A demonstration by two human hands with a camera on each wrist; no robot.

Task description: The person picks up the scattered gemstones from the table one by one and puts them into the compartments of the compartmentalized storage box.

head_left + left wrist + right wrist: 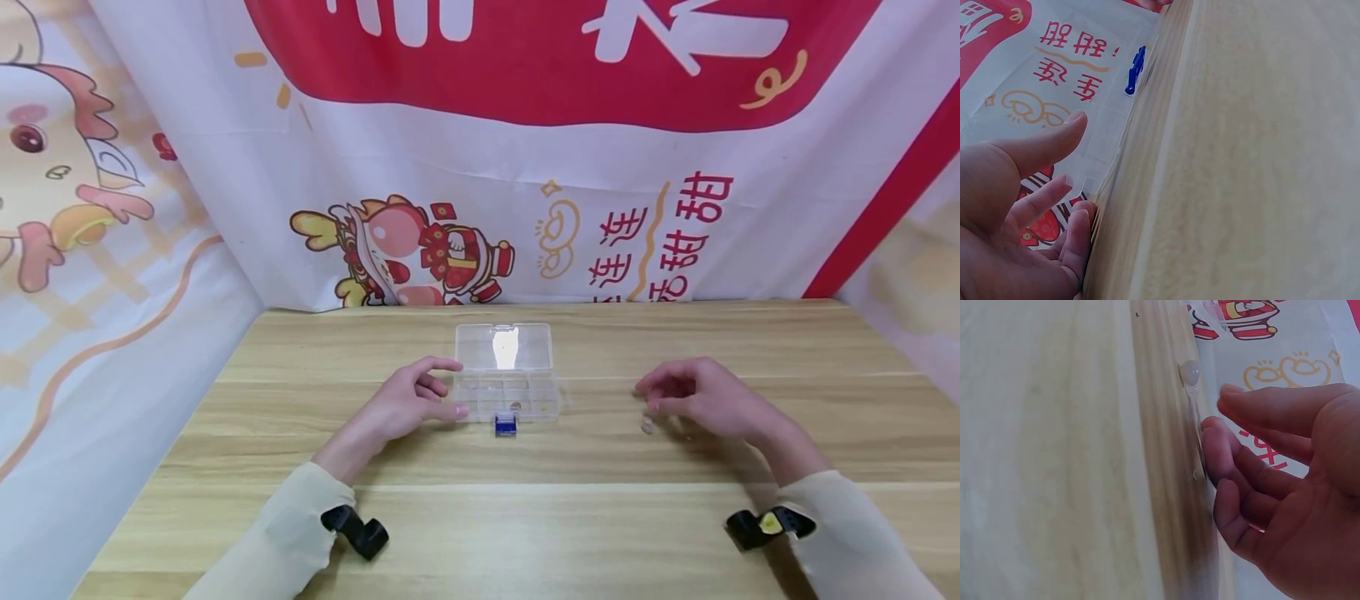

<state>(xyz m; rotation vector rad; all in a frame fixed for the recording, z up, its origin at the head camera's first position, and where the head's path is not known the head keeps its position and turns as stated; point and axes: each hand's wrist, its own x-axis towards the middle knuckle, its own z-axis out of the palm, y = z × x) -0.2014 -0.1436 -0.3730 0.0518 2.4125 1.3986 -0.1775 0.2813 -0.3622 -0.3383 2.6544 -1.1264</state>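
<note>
A clear compartment box (467, 408) lies on the table, its clear lid (472, 346) folded back. A blue latch-like piece (506, 425) is at its front edge. Inside a front compartment is a small brownish piece (516, 406). My left hand (412, 396) is at the box's left side, thumb by the front corner and index finger by the back; fingers spread and relaxed. To the right, my right hand (708, 398) hovers low with loosely bent fingers, thumb and index apart. Just in front of its fingertips lies a small translucent rounded piece (1190, 373), apart from the thumb.
The wood-grain table (480, 517) runs back to a printed cloth (480, 150) hanging behind it. More cloth (150, 292) hangs along the left side. Each wrist carries a black camera mount, one on the left sleeve (277, 533).
</note>
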